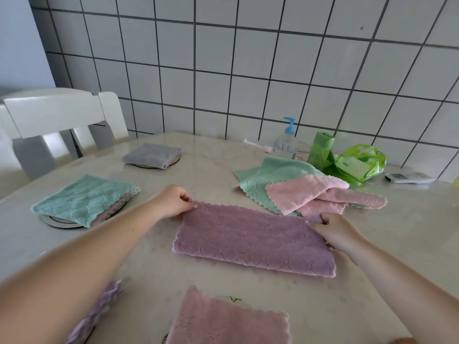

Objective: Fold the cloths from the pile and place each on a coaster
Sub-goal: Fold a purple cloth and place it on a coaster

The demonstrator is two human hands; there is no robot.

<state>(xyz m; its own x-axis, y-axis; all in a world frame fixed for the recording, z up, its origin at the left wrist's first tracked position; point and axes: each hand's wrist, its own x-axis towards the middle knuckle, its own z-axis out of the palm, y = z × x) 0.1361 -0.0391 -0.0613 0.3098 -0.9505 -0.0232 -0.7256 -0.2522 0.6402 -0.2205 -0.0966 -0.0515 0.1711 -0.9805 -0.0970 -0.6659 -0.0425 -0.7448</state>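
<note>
Purple cloth [253, 238] lay folded to a long strip on the desk [203, 155], centre. Left hand [173, 198] pinched its far left corner; right hand [334, 234] gripped its right end, fingers closed on the fabric. Pile [298, 192] of unfolded cloths, green under pink, sat just beyond the strip's right end, near the right hand but apart from it. Folded green cloth [83, 198] rested on a coaster [58, 222] at left; folded grey cloth [151, 155] on another coaster at far left. A pink cloth [227, 324] lay at the near edge, a lilac one [99, 309] partly hidden under the left forearm. Behind the pile: pump bottle [285, 139], green roll [320, 150], green bag [360, 162], remote [407, 177]. White chair [57, 115] stood at the far left
</note>
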